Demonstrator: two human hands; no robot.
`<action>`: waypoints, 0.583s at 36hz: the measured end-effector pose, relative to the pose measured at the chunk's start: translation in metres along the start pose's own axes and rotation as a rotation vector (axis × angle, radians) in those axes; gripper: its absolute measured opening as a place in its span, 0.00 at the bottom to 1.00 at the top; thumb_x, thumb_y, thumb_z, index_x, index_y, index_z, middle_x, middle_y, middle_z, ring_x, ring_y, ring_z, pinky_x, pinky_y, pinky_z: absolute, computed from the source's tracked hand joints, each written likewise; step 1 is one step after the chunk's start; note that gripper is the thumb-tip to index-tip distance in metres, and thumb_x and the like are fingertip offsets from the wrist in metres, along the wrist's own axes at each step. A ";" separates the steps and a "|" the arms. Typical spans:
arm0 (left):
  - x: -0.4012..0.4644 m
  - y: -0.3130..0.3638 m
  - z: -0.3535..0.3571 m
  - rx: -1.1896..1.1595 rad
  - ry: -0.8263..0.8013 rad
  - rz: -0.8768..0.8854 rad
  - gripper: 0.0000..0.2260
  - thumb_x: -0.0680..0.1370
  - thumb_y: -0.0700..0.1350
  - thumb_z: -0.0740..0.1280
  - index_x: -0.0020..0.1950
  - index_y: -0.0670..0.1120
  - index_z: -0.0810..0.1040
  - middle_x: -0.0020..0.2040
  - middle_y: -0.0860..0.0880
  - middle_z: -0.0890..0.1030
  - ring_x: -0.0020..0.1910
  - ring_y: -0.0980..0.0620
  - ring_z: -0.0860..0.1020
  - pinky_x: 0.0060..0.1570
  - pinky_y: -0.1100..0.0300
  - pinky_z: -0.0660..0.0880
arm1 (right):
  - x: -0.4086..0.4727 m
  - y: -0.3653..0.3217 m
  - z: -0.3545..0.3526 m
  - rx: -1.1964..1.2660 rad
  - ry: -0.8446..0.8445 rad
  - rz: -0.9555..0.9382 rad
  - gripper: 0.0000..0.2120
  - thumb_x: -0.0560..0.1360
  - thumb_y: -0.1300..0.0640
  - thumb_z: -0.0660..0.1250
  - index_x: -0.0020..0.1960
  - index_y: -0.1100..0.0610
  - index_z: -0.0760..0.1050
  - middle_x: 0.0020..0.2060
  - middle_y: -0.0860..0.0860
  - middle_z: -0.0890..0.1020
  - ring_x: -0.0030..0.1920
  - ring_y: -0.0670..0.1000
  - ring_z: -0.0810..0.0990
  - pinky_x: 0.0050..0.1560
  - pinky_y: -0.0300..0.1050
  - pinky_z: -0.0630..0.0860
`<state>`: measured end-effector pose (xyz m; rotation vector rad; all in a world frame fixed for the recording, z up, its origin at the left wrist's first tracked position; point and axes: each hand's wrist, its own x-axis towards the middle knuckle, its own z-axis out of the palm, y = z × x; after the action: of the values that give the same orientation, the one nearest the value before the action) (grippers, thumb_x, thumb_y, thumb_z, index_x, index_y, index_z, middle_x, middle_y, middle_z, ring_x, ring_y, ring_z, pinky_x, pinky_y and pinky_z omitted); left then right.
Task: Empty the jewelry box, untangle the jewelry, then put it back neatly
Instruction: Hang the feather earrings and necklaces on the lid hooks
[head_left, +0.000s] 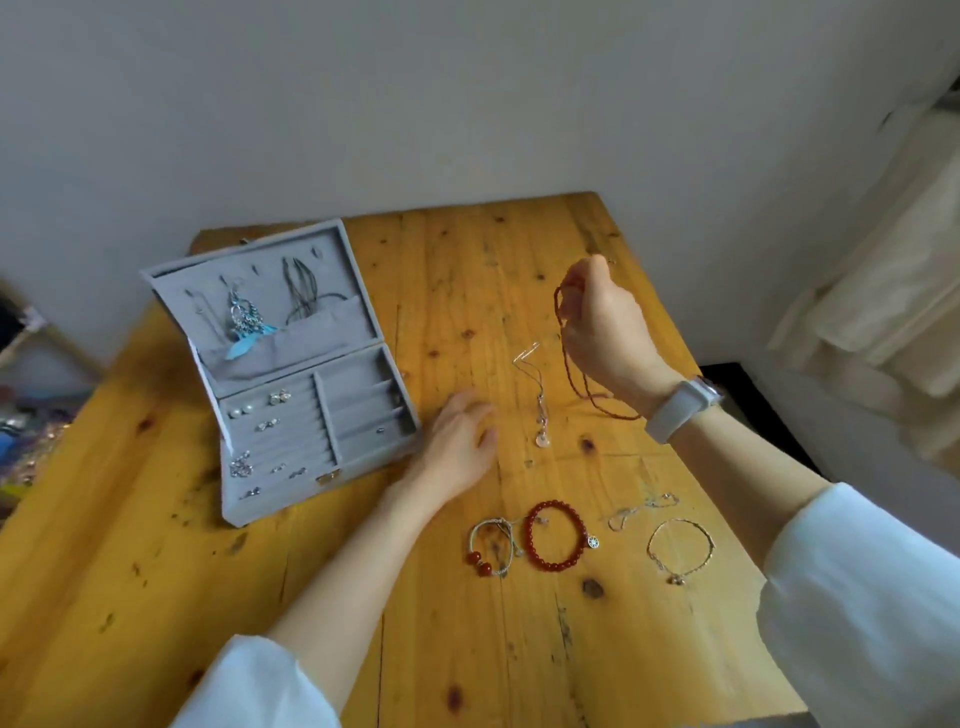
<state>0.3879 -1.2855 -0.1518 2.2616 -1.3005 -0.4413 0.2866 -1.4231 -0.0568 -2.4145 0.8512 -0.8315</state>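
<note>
Now, on your far left the grey velvet box (291, 384) stands open on the knotty pine table (130, 545), its lid propped back with a silver and blue tassel piece (244, 325) and dark cords (304, 291) hanging in the lid pocket. Small studs (260, 410) sit in the ribbed ring rolls; the square compartments beside them look nearly bare. Your left hand (457, 441) rests flat and relaxed on the wood just right of the box, holding nothing. Near your forearm lie a corded bracelet (491, 548) with red beads and a round red bead bracelet (555, 535), touching. Further back, a thin silver necklace (540, 400) with a pale pendant lies stretched out. Your right hand (602, 322), raised off the table, pinches a dark red beaded strand (576, 364) that droops in a loop toward your watch (680, 408). Two fine silver chains (680, 545) lie near your right sleeve (857, 597).
</note>
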 end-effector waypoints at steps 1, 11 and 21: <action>0.001 -0.001 -0.010 0.016 0.043 0.007 0.16 0.79 0.44 0.59 0.68 0.45 0.70 0.71 0.47 0.64 0.70 0.50 0.63 0.67 0.60 0.56 | 0.006 -0.013 -0.002 0.061 0.014 -0.018 0.06 0.76 0.67 0.52 0.51 0.59 0.64 0.42 0.57 0.77 0.40 0.59 0.75 0.38 0.56 0.74; 0.021 -0.052 -0.128 0.232 0.369 -0.120 0.13 0.78 0.43 0.59 0.61 0.45 0.75 0.61 0.46 0.76 0.60 0.45 0.72 0.58 0.51 0.69 | 0.079 -0.117 0.031 0.496 0.024 -0.149 0.04 0.79 0.63 0.52 0.46 0.59 0.64 0.36 0.48 0.72 0.38 0.51 0.72 0.36 0.43 0.70; 0.046 -0.101 -0.156 0.559 0.335 -0.185 0.16 0.78 0.42 0.56 0.66 0.47 0.68 0.65 0.48 0.68 0.64 0.46 0.63 0.61 0.50 0.62 | 0.135 -0.181 0.085 0.695 -0.070 -0.145 0.14 0.77 0.67 0.50 0.38 0.51 0.61 0.38 0.57 0.74 0.40 0.62 0.78 0.37 0.52 0.75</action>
<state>0.5611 -1.2431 -0.0812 2.7677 -1.1400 0.2781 0.5011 -1.3686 0.0389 -1.8794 0.2831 -0.9036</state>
